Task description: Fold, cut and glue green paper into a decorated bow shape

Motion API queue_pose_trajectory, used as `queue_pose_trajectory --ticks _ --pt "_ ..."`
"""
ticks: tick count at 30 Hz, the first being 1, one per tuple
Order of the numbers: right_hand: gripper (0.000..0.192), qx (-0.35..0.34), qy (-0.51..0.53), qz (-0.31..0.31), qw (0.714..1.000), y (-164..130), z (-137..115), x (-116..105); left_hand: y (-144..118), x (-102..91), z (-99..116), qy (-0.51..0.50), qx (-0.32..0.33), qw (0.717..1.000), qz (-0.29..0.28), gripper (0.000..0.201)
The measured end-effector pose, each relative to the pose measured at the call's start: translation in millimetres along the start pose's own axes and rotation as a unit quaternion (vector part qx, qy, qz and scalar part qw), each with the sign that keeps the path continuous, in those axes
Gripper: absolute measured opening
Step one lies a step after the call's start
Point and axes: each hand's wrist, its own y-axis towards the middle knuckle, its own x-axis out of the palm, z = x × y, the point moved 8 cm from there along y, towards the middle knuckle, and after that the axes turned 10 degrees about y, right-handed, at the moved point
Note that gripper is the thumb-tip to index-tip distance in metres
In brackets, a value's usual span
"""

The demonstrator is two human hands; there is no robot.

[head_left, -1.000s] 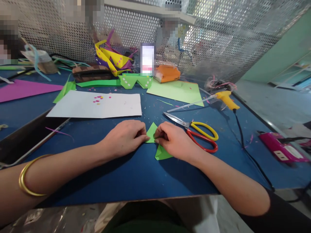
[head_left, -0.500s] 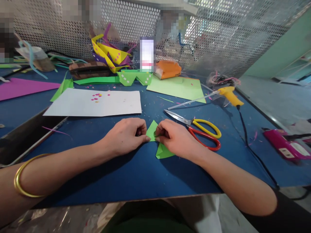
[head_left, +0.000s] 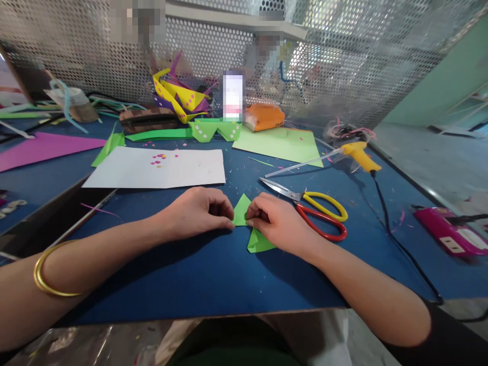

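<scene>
Perforated metal screen (head_left: 343, 61) walls off the far side of a blue worktable (head_left: 213, 274), whose near edge runs just in front of the person. Bare blue surface lies open between that edge and the hands. Farther back lie a white sheet (head_left: 160, 168), a pale green sheet (head_left: 280, 142) and a purple sheet (head_left: 41, 147). Red-and-yellow scissors (head_left: 312, 208) rest just right of the hands, with a yellow glue gun (head_left: 358, 155) beyond them. Near the table's middle sits a small folded green paper (head_left: 257, 241). Both hands press it down: the left hand (head_left: 198, 211) is curled, fingertips pinching the paper's upper point; the right hand (head_left: 276, 221) is also curled, fingers closed on the fold and covering part of it.
</scene>
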Motion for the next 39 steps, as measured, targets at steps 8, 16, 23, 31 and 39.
queue_pose_trajectory --ticks 8,16,23,31,39 --pt "0.012 0.009 0.018 0.010 1.000 -1 2 -1 -1 2.1 8 0.104 0.021 0.992 0.071 0.010" --pt "0.016 0.050 0.014 0.010 0.999 5 3 0 -22 5.1 39 0.257 0.181 0.933 0.173 0.013" --pt "0.017 0.024 0.048 0.008 0.998 5 7 -3 -40 36.3 59 0.462 0.289 0.832 0.105 0.021" --pt "0.014 0.025 0.059 0.008 0.998 8 11 -6 -48 33.0 62 0.425 0.243 0.868 0.083 0.034" --pt "0.015 0.076 -0.079 0.031 0.994 5 7 -8 -51 28.6 61 0.397 0.252 0.875 0.118 0.036"
